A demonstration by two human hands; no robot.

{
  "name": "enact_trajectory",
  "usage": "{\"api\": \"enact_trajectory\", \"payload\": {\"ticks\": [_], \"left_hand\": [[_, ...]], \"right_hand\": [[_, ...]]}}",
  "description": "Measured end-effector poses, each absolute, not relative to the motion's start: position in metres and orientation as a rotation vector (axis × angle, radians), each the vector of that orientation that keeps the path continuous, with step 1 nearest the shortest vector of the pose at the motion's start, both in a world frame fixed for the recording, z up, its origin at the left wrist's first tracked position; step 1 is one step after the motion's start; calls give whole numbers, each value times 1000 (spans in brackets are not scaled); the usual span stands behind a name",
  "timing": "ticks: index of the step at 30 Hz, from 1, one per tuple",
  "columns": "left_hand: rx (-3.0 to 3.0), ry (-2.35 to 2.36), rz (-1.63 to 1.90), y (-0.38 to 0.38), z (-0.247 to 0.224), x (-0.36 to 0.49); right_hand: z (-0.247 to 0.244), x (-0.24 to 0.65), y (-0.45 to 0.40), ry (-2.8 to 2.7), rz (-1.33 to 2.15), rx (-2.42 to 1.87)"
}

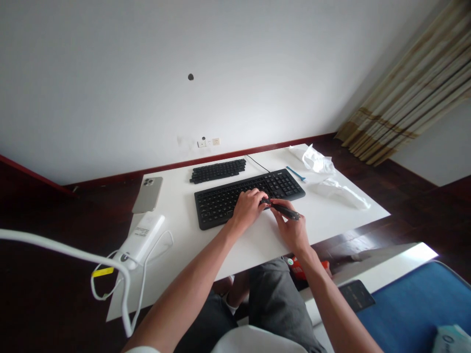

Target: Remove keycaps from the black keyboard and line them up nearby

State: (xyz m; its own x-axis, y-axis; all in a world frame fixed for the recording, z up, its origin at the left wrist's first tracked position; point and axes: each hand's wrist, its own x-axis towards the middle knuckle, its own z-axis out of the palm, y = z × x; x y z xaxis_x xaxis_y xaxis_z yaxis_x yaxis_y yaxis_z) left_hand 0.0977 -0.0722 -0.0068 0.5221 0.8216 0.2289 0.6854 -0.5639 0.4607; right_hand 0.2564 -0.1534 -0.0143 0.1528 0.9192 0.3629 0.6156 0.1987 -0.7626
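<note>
Tabletop (pixel 257 250) white, black keyboard (pixel 217 208) at centre. Crumpled white plastic (pixel 340 193) right of keyboard; black keycap block (pixel 218 170) behind it; grey smartphone (pixel 147 194) left of it. Left hand (pixel 248 210) on keyboard's right-middle keys, fingers curled, holding nothing. Right hand (pixel 290 225) just beside it, pinching slim black tool (pixel 282 210) above keyboard's front edge. Blue plastic pick (pixel 295 173) behind keyboard.

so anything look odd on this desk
A loose block of black keys lies behind the black keyboard, with no keyboard body visible around it, which looks out of place. A dark mark also stands out high on the white wall; it is too small to tell what it is.
</note>
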Motion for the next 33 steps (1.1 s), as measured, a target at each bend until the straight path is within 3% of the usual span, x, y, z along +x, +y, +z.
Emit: {"api": "enact_trajectory", "payload": {"ticks": [16,25,33], "left_hand": [[2383,1265,846,-71,-9,97],[2255,1095,1073,-71,-7,93],[1892,1428,1287,-56,-10,83]], "right_hand": [[18,270,-123,-1464,145,-1529],[25,244,-101,-1526,578,-1397],[-3,264,-112,-1714,278,-1539]]}}
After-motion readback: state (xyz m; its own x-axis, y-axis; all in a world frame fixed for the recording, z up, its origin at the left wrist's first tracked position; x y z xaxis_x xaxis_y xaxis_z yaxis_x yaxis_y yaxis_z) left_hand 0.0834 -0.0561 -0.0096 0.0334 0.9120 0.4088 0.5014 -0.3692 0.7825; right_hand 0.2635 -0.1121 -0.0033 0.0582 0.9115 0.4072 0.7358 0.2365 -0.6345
